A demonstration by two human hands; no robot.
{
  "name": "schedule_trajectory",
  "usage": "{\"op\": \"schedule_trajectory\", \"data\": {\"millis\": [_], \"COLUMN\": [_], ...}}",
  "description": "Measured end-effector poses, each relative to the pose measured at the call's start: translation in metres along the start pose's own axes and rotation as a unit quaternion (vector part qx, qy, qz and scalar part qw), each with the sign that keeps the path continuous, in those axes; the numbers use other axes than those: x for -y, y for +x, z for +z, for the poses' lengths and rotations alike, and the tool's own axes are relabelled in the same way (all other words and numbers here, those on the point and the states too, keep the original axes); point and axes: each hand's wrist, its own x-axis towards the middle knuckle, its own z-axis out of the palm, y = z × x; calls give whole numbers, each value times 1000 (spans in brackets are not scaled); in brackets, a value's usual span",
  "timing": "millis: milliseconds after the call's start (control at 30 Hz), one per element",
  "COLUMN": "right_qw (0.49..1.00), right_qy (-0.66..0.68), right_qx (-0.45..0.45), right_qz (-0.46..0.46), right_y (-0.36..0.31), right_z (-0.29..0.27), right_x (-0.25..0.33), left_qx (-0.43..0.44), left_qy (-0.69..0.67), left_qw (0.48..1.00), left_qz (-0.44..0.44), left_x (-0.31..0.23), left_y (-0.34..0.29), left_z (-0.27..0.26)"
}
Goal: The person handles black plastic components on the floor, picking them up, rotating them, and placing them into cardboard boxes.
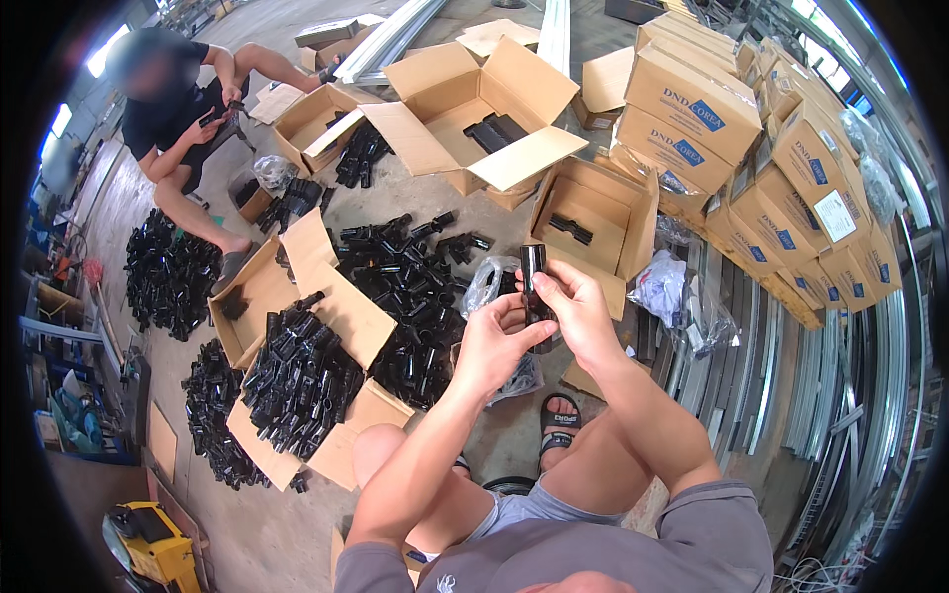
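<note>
Together, the left hand [489, 346] and right hand [573, 306], raised before the chest, clasp an upright black tube [534, 265].

Concrete floor [297, 514] strewn with boxes and parts

Black plastic fittings [415, 296] heaped at centre; open cardboard boxes [465, 109] toward twelve o'clock, stacked cartons [751, 148] at two, metal rails [820, 395] at four, yellow case [158, 549] at seven.

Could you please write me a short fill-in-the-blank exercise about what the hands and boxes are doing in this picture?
1. The left hand and right hand together hold a ____ tube-shaped part.
2. The heap of parts on the floor lies loose, not in a ____.
3. The open cardboard box beyond the hands holds ____ dark part.

Missing words: black; box; one
</note>
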Motion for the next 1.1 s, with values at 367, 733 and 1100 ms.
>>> {"op": "schedule_trajectory", "data": {"millis": [367, 733, 1100], "right_qw": [1000, 995, 996], "right_qy": [19, 54, 61], "right_qx": [-11, 24, 11], "right_qz": [8, 80, 56], "right_y": [0, 0, -4], "right_z": [2, -16, -17], "right_x": [1, 11, 10], "left_qx": [5, 25, 68], "left_qy": [-44, 24, 66], "left_qw": [999, 999, 994], "left_qz": [-27, -11, -49], "left_x": [1, -5, -2], "left_y": [-4, -5, -9], "left_z": [-1, -6, -5]}}
